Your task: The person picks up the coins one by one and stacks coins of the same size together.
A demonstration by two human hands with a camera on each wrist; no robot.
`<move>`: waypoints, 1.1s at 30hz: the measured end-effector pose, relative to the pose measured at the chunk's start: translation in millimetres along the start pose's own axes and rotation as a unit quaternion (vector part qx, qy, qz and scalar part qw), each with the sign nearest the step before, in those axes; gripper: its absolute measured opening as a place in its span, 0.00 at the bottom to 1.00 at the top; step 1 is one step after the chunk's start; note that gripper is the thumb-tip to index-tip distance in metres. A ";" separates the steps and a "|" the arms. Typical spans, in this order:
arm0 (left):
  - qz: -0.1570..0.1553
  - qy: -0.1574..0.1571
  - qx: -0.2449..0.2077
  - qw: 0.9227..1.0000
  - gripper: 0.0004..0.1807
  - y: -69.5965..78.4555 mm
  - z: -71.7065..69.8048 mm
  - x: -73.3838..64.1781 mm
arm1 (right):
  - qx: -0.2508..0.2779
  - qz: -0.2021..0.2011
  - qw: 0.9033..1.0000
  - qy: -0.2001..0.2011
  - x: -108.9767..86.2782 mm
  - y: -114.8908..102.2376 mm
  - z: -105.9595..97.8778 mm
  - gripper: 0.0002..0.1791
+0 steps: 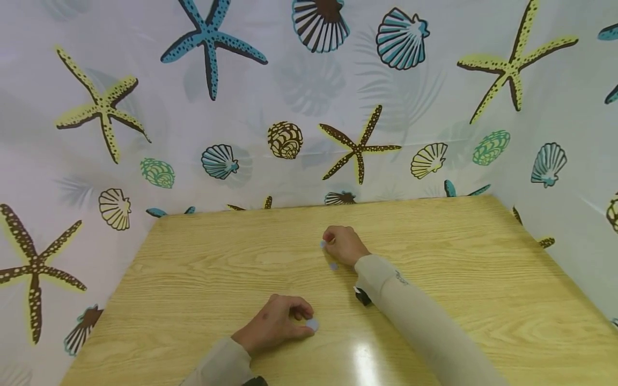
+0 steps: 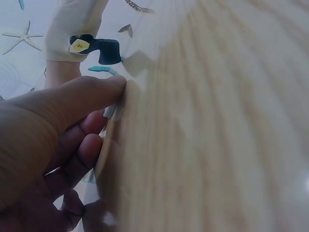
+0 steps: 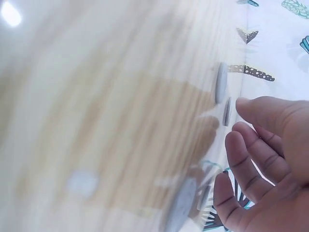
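My left hand (image 1: 277, 324) is low over the table left of centre, thumb and index finger pinching a small pale disc (image 1: 313, 325). In the left wrist view a white edge of that disc (image 2: 110, 110) shows behind the thumb; the rest is hidden. Farther back, my right hand (image 1: 345, 245) hovers at a small pale blue disc (image 1: 323, 244), thumb and fingers bent but parted. The right wrist view shows a thin disc (image 3: 227, 112) by the thumb tip, with a gap between thumb and fingers. Another pale disc (image 1: 333, 266) lies nearer, below the right hand.
A wood-grain table (image 1: 217, 257) spreads beneath both hands. White cloth (image 1: 260, 107) printed with starfish and shells rises behind it and along the sides. A black wrist device (image 1: 362, 296) sits under the right sleeve. Bright glare (image 1: 364, 362) marks the table's front.
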State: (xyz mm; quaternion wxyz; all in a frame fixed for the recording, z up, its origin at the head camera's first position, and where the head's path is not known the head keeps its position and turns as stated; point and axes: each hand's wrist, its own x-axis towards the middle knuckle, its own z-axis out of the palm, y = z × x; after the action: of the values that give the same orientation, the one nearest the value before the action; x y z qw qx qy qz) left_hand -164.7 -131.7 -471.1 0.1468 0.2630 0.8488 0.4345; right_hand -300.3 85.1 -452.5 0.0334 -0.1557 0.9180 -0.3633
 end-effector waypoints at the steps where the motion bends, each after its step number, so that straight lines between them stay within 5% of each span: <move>1: 0.002 0.001 0.002 1.000 0.15 0.1 0.0 0.1 | -0.002 0.000 1.000 0.000 0.4 -0.2 -0.1 0.07; 25: -0.004 0.010 -0.009 1.000 0.15 -0.8 1.0 0.3 | -0.031 0.008 0.999 -0.023 7.3 -3.5 1.9 0.04; 33: -0.010 0.011 -0.021 1.000 0.15 0.0 0.5 -1.0 | -0.020 -0.019 0.999 -0.025 9.0 -2.5 1.7 0.03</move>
State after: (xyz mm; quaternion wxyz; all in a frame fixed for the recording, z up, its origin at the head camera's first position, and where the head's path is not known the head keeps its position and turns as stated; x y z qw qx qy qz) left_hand -163.7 -131.9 -471.4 0.1477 0.2464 0.8439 0.4530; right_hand -307.9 79.5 -451.6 0.0464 -0.1829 0.9208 -0.3414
